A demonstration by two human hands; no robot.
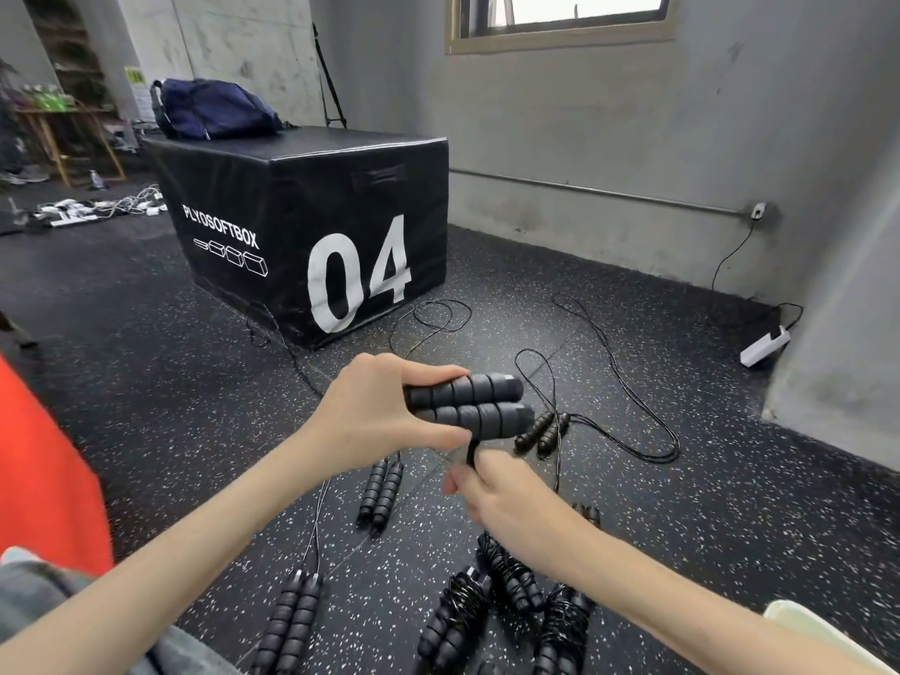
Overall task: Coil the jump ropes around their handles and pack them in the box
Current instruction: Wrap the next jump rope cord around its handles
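Note:
My left hand (375,416) grips a pair of black foam jump-rope handles (475,404) held side by side above the floor. My right hand (496,494) pinches the thin black rope (471,453) just below the handles. Several coiled ropes (511,572) lie on the floor near me, rope wound round their handles. Uncoiled pairs lie at centre (382,492), lower left (292,621) and right (543,433), their loose ropes (628,387) trailing across the floor.
A black plyo box marked 04 (311,221) stands ahead with a blue bag (214,109) on top. A power strip (764,345) and cable lie by the right wall. An orange surface (44,479) is at the left edge, a pale rim (818,630) at lower right.

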